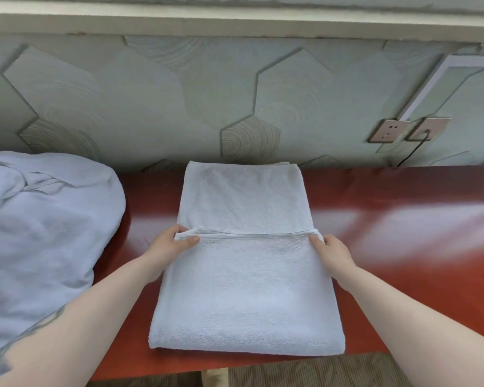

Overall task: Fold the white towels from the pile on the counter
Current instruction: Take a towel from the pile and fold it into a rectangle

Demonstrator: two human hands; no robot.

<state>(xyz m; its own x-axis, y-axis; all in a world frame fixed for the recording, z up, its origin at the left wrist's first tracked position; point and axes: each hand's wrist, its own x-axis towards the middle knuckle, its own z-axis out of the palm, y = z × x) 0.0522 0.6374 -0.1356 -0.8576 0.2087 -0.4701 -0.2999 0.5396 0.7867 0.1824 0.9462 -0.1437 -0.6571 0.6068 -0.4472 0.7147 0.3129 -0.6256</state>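
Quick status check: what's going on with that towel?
Left hand and right hand pinch towel hem corners. Half folded on counter. Pile waits left. Nothing blocking.

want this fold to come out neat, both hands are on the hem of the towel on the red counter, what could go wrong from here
1. The left hand and right hand pinch only the hem's corners, so the towel may sag mid-edge and land crooked.
2. The far end sits against the wall, so it could bunch there.
3. The pile lies close by the left arm and could be brushed.
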